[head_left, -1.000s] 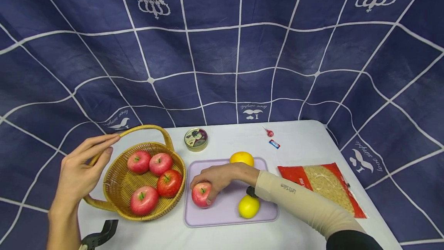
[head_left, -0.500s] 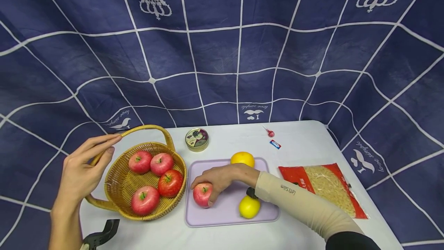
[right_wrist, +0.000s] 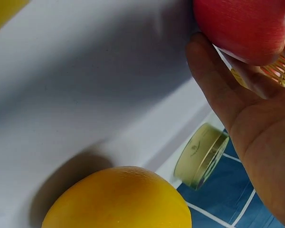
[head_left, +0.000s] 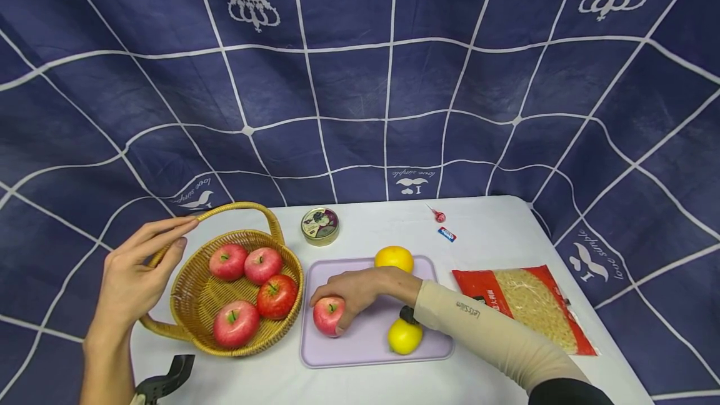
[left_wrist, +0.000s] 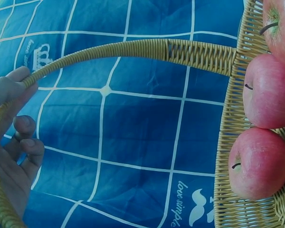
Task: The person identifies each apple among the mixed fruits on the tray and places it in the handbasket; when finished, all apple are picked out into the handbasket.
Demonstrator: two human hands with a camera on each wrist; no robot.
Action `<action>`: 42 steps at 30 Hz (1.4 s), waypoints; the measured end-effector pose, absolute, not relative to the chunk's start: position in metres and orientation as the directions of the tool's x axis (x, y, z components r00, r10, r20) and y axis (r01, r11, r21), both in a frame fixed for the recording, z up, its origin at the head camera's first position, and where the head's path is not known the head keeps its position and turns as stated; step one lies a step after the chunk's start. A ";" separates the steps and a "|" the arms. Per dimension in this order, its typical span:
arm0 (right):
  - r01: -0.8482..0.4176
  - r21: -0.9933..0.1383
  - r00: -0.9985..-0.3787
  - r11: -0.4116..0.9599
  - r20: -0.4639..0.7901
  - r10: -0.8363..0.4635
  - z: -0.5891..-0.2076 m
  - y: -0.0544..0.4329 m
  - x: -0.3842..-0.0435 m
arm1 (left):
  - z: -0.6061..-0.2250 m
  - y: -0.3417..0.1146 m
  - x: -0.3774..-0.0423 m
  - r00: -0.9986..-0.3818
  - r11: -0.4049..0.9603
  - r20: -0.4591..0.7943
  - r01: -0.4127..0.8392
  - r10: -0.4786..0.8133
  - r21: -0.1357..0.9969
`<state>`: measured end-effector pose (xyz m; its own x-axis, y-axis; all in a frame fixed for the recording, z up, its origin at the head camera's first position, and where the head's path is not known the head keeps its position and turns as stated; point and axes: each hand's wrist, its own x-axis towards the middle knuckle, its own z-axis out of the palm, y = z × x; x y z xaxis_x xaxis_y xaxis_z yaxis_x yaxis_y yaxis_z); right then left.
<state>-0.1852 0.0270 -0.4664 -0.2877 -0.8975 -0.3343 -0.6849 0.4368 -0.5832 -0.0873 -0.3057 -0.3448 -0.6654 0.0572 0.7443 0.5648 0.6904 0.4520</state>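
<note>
My left hand [head_left: 132, 274] pinches the raised handle [head_left: 247, 206] of a round wicker basket [head_left: 182, 286] between thumb and fingertips. Inside the basket lie several red apples [head_left: 235, 324]. In the left wrist view the handle [left_wrist: 137, 49] arches from the fingertips to the basket's rim. My right hand [head_left: 360, 289] holds another red apple [head_left: 326, 316] at the left side of a pale purple tray [head_left: 360, 358], fingers curved around its far side and thumb on the near side. The right wrist view shows that apple [right_wrist: 249, 28] against the fingers.
On the tray are a yellow lemon [head_left: 404, 337] beneath my right wrist and an orange-yellow fruit [head_left: 394, 259] behind it. A round tin [head_left: 319, 226] stands behind the tray. A lollipop [head_left: 439, 215], a small wrapped sweet [head_left: 447, 234] and a red-edged bag [head_left: 529, 305] lie to the right.
The whole head view has shifted very slightly. Both hands keep their places on the basket handle and the apple.
</note>
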 end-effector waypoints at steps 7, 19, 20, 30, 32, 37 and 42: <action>-0.668 -0.600 -0.295 0.439 -0.327 -0.898 -0.469 0.029 -0.185 | -0.350 -0.311 -0.089 -0.673 0.703 0.738 0.550 0.054 0.451; -0.686 -0.590 -0.284 0.425 -0.321 -0.904 -0.469 0.028 -0.185 | -0.346 -0.308 -0.086 -0.665 0.691 0.744 0.565 0.059 0.451; -0.688 -0.589 -0.283 0.424 -0.319 -0.904 -0.469 0.028 -0.185 | -0.345 -0.308 -0.086 -0.665 0.690 0.744 0.566 0.059 0.451; -0.680 -0.603 -0.285 0.416 -0.306 -0.909 -0.461 0.028 -0.184 | -0.341 -0.305 -0.083 -0.658 0.690 0.750 0.572 0.064 0.443; -0.677 -0.612 -0.282 0.409 -0.298 -0.912 -0.457 0.027 -0.185 | -0.340 -0.304 -0.083 -0.656 0.686 0.752 0.577 0.065 0.444; -0.685 -0.617 -0.271 0.388 -0.280 -0.921 -0.449 0.026 -0.188 | -0.339 -0.302 -0.083 -0.656 0.680 0.752 0.580 0.065 0.448; -0.694 -0.620 -0.262 0.365 -0.255 -0.931 -0.442 0.024 -0.190 | -0.338 -0.301 -0.083 -0.657 0.683 0.751 0.577 0.063 0.448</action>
<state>-0.1904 0.0243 -0.4423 -0.2620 -0.9308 -0.2549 -0.6941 0.3652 -0.6204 -0.0829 -0.3008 -0.3384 -0.6574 0.0630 0.7509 0.5770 0.6830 0.4478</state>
